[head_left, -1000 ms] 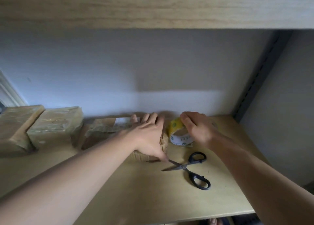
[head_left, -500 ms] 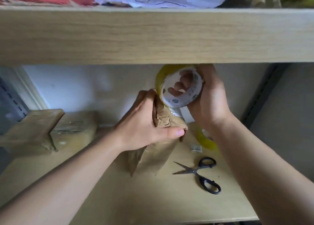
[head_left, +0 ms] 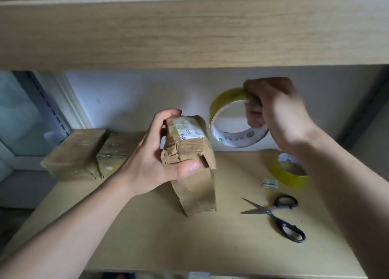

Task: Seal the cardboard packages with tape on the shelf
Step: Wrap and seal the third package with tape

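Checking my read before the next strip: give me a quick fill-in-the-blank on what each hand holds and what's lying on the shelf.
1. The left hand grips the crumpled brown ____.
2. The right hand holds a roll of ____.
3. The black-handled ____ lie open on the shelf.
4. A second tape roll lies under the ____ forearm.

Missing: package; tape; scissors; right

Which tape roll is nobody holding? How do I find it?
Look at the wooden shelf, on its right side. Just behind the black scissors lies a yellow tape roll, flat on the board. The other tape roll is up in the air, gripped by the right hand.
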{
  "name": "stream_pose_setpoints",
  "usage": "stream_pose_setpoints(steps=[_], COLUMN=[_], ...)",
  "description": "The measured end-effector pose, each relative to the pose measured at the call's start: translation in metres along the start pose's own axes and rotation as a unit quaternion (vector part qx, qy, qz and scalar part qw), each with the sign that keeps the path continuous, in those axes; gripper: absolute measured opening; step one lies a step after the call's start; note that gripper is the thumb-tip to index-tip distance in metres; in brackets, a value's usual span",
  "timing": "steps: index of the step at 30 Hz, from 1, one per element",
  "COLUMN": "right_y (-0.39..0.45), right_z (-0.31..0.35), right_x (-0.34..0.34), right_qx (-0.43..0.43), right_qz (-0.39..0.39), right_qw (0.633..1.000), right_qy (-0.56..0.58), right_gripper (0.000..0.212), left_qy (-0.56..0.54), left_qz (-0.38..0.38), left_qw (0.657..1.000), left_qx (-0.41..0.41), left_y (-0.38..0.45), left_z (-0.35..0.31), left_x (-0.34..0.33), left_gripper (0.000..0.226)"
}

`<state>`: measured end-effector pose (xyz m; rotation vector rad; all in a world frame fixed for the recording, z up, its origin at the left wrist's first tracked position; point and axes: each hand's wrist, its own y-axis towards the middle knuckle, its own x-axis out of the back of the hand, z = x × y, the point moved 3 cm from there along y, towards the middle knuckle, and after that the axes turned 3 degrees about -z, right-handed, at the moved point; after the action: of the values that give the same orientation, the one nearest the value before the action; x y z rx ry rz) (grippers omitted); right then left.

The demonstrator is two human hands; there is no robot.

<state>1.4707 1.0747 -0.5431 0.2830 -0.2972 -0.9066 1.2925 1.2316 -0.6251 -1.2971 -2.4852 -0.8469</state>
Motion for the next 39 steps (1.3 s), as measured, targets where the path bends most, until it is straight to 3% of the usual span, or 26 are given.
stream_pose_setpoints(steps=[2,5,8,15,18,24,27,30,32,35,37,39], right_y=[-0.002,-0.013,-0.025,-0.028,-0.027,-0.03,-0.034,-0.034,-0.034,-0.039,-0.046,-0.049], right_z=[-0.007,-0.028,-0.042,-0.037,-0.04,-0.035,-0.033,-0.048,-0.066,-0.092,-0.099,-0.101], right_x=[0.002,-0.005,-0.025,-0.063,-0.079,-0.123,-0.138,-0.13,-0.118,-0.099,-0.094,-0.092], right_qx=[0.036,0.067,0.065,0.115,0.112,0.092,0.066,-0.005,-0.067,-0.184,-0.176,-0.146], right_qz=[-0.006,0.045,0.094,0.106,0.117,0.151,0.168,0.17,0.168,0.204,0.272,0.291], right_qw=[0.995,0.973,0.965,0.953,0.956,0.96,0.965,0.979,0.981,0.961,0.941,0.939], right_qy=[-0.092,-0.217,-0.236,-0.259,-0.245,-0.219,-0.193,-0.112,-0.067,0.04,0.102,0.107], right_gripper=[0.044,0.042,0.045,0.048,0.043,0.024,0.033,0.044,0.04,0.033,0.032,0.028], left_qy=[-0.024,-0.05,-0.047,-0.035,0.072,0.26,0.316,0.302,0.266,0.238,0.227,0.221], left_qz=[-0.017,-0.034,-0.028,0.012,0.033,0.155,0.181,0.18,0.177,0.18,0.18,0.18], left_qw=[1.0,0.998,0.998,0.997,0.994,0.941,0.921,0.926,0.94,0.949,0.951,0.952], left_qx=[-0.004,0.0,0.008,0.066,0.078,0.149,0.141,0.135,0.12,0.104,0.105,0.111], left_y=[-0.004,-0.012,-0.02,-0.041,-0.048,-0.056,-0.059,-0.07,-0.078,-0.083,-0.083,-0.081], left_z=[0.007,0.017,0.022,0.032,0.024,0.014,0.023,0.046,0.062,0.08,0.087,0.092], left_x=[0.006,0.018,0.029,0.059,0.08,0.103,0.097,0.083,0.068,0.051,0.047,0.046], left_gripper=[0.096,0.095,0.095,0.107,0.105,0.114,0.113,0.117,0.114,0.107,0.105,0.109])
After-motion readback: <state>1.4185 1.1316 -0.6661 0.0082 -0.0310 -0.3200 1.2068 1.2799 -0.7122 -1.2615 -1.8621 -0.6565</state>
